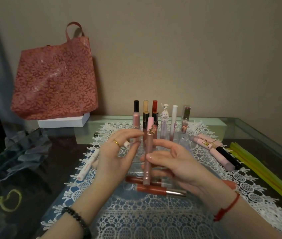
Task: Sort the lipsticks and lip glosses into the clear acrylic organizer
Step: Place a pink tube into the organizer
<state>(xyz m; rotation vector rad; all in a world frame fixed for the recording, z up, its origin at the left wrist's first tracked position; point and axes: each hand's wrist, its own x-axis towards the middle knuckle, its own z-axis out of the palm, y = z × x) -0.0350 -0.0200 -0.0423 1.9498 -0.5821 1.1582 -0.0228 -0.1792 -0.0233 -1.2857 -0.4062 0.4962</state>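
Observation:
My right hand (180, 163) pinches a pink lip gloss (148, 152) with a gold charm, holding it upright over the front of the clear acrylic organizer (186, 141). My left hand (116, 156) hovers beside the tube with its fingers apart and fingertips near the charm. Several tubes (154, 109) stand in the organizer's back rows. A white tube (88, 163) lies loose at the left. Two reddish-brown tubes (154, 188) lie in front. Pink tubes (205, 142) and a black tube (228, 156) lie at the right.
A white lace mat (154, 218) covers the glass table. A red floral bag (54, 75) leans on a white box (62, 122) at the back left. Yellow strips (264, 171) lie at the right edge. A yellow-green hair tie (10, 200) and crumpled plastic (26, 152) sit at the left.

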